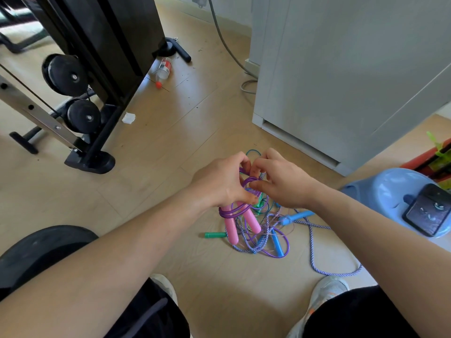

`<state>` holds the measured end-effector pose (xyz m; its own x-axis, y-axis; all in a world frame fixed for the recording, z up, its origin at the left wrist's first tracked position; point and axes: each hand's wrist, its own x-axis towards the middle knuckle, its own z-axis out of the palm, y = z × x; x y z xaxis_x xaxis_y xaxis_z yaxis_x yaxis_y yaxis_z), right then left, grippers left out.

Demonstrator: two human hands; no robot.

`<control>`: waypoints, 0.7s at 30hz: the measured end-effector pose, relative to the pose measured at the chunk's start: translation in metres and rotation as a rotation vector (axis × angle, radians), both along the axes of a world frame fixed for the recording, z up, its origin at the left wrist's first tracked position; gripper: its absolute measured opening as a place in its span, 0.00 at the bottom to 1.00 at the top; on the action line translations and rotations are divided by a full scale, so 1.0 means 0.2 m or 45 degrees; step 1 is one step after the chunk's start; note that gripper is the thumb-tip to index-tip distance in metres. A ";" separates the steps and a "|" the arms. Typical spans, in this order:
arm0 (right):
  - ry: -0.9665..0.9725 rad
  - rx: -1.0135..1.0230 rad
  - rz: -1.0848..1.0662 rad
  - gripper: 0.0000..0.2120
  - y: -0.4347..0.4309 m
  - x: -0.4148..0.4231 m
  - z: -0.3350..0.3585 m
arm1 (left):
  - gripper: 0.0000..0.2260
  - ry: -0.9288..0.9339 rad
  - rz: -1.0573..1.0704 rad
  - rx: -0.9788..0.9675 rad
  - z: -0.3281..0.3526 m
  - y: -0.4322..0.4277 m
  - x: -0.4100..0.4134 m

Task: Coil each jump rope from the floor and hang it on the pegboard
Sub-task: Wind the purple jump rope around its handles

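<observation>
1. The left hand curls its fingers round a coiled, glossy purple plastic jump rope. The right hand pinches one of its loops.
2. Just below the left fingers hang the rope's two pink plastic handles.
3. Beneath both hands, a tangled pile of blue- and green-handled ropes lies on the pale wooden floor.

The wood floor bears tangled jump ropes, a plastic bottle and a blue stool.
</observation>
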<state>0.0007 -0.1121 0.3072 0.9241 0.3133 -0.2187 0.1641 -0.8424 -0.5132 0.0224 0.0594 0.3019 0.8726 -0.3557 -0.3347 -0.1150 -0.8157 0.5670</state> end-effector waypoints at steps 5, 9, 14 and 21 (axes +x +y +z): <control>-0.107 0.073 0.049 0.06 0.04 -0.03 0.02 | 0.23 -0.032 -0.016 0.129 0.00 0.02 0.01; -0.017 0.066 0.033 0.04 0.03 -0.02 0.02 | 0.23 -0.089 -0.039 0.217 -0.01 0.02 -0.01; -0.048 -0.294 0.057 0.08 -0.04 0.00 0.02 | 0.19 -0.149 -0.093 0.361 -0.06 0.02 -0.02; -0.082 -0.042 0.127 0.09 -0.12 0.02 0.02 | 0.19 -0.202 -0.085 0.388 -0.07 0.05 0.01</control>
